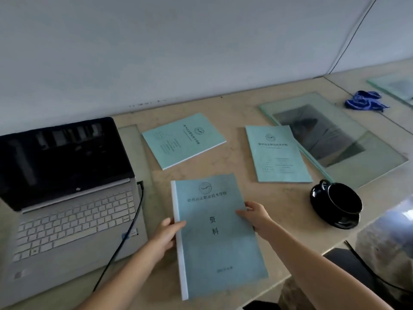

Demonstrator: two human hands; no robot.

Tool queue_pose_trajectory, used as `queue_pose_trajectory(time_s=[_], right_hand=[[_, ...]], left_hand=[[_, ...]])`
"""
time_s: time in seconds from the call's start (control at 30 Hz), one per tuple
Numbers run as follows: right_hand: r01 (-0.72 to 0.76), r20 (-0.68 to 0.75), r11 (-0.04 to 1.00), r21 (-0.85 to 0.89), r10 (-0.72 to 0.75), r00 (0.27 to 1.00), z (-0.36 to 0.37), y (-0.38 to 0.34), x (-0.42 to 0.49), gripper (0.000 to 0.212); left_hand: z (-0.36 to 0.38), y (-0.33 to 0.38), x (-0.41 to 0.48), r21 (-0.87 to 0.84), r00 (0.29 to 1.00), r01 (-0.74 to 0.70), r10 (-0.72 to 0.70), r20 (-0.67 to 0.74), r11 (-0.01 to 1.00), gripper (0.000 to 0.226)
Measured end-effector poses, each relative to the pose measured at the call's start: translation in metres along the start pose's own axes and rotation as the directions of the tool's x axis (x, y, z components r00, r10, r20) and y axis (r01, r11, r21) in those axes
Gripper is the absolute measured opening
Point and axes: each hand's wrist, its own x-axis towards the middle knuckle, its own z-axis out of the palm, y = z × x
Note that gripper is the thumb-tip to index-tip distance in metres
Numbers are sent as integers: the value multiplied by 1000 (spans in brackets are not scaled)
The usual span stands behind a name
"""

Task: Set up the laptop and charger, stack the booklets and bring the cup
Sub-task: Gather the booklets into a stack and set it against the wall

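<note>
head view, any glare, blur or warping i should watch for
Head view: the wide lens bows the table edge and the wall line. Head view: the dark laptop screen and the glass sheet carry reflections. Head view: the light is dim with soft shadows. Head view: the near booklet has a readable title, while small print on the far left booklet and far right booklet is smeared.

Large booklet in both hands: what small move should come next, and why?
Probably set the large booklet flat as the stack's base: left hand and right hand grip its side edges, while the left small booklet and right small booklet lie apart, unstacked.
</note>
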Motion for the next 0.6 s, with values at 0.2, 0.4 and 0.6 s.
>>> queue_pose_trajectory(time_s=[0.2,0.4,0.6], right_hand=[[-14,98,997,-71,21,995,2,-16,35,21],[5,217,982,-191,37,976,-21,-19,58,23],[44,386,911,-411,130,913,-37,-37,73,24]], left_hand=[[-4,6,1,25,999,23,-23,-28,999,20],[13,7,-8,20,996,14,-13,-83,1000,32],[27,10,-14,104,995,-9,20,-102,995,40]])
